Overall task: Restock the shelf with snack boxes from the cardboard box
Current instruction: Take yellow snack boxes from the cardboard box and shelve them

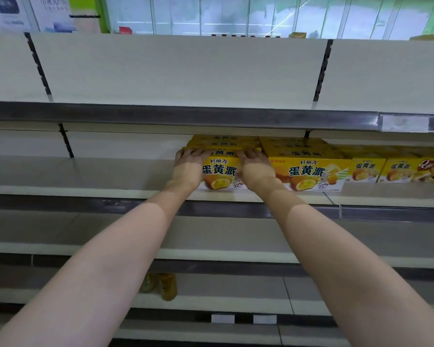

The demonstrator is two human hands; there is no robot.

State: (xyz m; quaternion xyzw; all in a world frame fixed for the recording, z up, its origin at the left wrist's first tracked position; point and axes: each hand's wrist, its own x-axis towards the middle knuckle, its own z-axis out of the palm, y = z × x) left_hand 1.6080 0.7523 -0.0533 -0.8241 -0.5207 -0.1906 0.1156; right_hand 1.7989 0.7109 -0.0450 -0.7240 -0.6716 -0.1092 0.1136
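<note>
A yellow snack box stands on the second shelf, under a second yellow box lying flat on top of it. My left hand grips the left end of these stacked boxes and my right hand grips the right end, fingers curled over the top edge. Right beside them stands another stack of the same yellow boxes. Smaller yellow boxes line up farther right. The cardboard box is out of view.
The top shelf and the lower shelf are bare boards. Two small amber bottles stand on a low shelf. Price rails edge each shelf. Windows and posters show behind the shelving.
</note>
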